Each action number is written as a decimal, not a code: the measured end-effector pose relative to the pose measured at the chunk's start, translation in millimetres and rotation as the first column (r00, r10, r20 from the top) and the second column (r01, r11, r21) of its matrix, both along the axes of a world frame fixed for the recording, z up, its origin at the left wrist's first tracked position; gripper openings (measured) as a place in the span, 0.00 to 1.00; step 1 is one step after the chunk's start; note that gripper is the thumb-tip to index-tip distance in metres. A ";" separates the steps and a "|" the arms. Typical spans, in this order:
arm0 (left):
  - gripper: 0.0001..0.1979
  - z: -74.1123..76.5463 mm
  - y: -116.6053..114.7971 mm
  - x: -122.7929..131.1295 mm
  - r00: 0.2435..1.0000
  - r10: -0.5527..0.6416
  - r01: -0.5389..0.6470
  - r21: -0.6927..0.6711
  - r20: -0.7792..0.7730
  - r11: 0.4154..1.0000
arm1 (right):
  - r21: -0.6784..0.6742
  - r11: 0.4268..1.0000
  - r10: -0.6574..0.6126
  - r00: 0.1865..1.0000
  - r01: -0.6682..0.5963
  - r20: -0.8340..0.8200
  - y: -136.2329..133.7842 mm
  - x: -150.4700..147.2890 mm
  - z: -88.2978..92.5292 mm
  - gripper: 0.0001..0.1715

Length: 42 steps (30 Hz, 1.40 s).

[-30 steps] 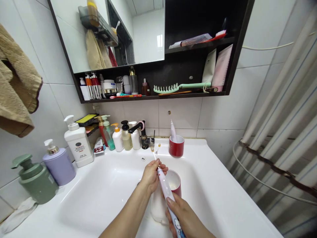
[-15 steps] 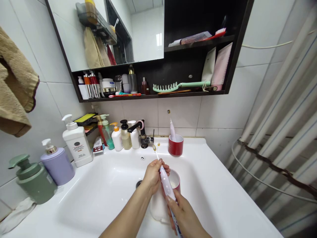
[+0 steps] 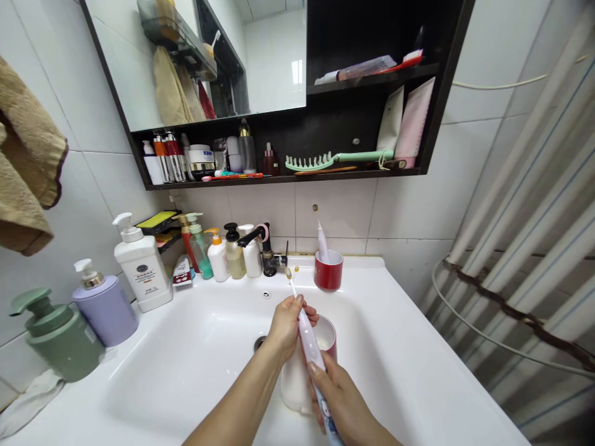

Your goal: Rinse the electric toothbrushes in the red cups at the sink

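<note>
An electric toothbrush [image 3: 310,341] with a pale pink handle slants over the sink, its brush head [image 3: 289,273] pointing toward the tap. My right hand [image 3: 341,387] is wrapped round the lower handle, which has a printed pattern. Higher up, the fingers of my left hand [image 3: 287,322] pinch the neck where the head meets the handle. Behind my hands a red cup [image 3: 331,337] with a pale inside stands in the basin, partly hidden. A white container [image 3: 294,387] lies below the toothbrush; my right hand covers part of it.
A second red cup [image 3: 328,272] holding a pale pink handle stands on the sink's back ledge. Left of it are the black tap [image 3: 268,257] and several pump bottles [image 3: 218,257]. A dark mirror cabinet [image 3: 279,181] overhangs the sink [image 3: 209,371]; a ribbed white hose or curtain is at right.
The view has shifted very slightly. Both hands keep the same hold on the toothbrush, with its lower end turned a little, so more of the printed pattern shows.
</note>
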<state>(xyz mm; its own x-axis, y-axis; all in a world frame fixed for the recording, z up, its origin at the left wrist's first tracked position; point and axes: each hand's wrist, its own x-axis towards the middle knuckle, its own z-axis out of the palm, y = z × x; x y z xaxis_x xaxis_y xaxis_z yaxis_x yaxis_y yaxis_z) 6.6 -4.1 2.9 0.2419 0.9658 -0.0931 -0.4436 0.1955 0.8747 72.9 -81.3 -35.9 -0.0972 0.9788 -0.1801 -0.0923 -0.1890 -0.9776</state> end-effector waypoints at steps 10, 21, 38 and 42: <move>0.11 3.8 -4.7 -7.0 0.989 0.133 -0.119 0.203 -0.060 0.972 | 0.377 0.903 -0.239 0.970 0.206 0.041 33.9 16.8 50.9 0.17; 0.12 -39.6 -24.8 -17.0 0.541 0.324 0.409 0.580 -0.776 0.704 | 0.449 0.871 -0.349 0.895 0.200 0.278 70.7 28.9 5.9 0.12; 0.07 12.8 6.3 67.0 0.549 0.316 0.627 0.631 -0.774 0.456 | 0.453 0.857 -0.468 0.738 0.245 0.487 81.0 124.0 51.9 0.15; 0.07 22.1 35.4 106.9 0.464 0.381 0.688 0.596 -0.800 0.413 | 0.424 0.858 -0.496 0.682 0.291 0.538 106.5 161.2 64.0 0.14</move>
